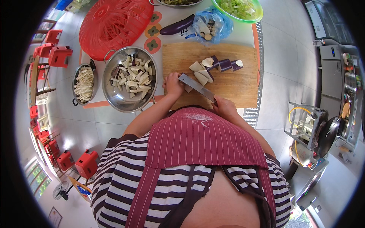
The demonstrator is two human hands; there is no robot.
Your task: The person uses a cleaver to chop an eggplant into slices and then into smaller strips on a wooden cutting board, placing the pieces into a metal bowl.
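My right hand (225, 107) grips the handle of a kitchen cleaver (198, 87), whose blade slants up to the left. At the blade's far end, my left hand (174, 84) is curled over the left side of a wooden cutting board (242, 88); whatever lies under its fingers is hidden. A pale eggplant piece (188, 89) shows just below the blade. Beyond the cleaver lie split eggplant pieces (201, 77) and purple unsplit chunks (225, 65). To the left, a steel colander or basin (114, 98) holds cut eggplant sticks (134, 77).
A whole eggplant (177, 25) and a blue plastic bag (225, 27) of scraps lie behind the board. A red mesh cover (114, 25), a pot of enoki-like mushrooms (84, 84) and a green-rimmed basket (258, 17) of lettuce stand around. A wok (328, 136) is at right.
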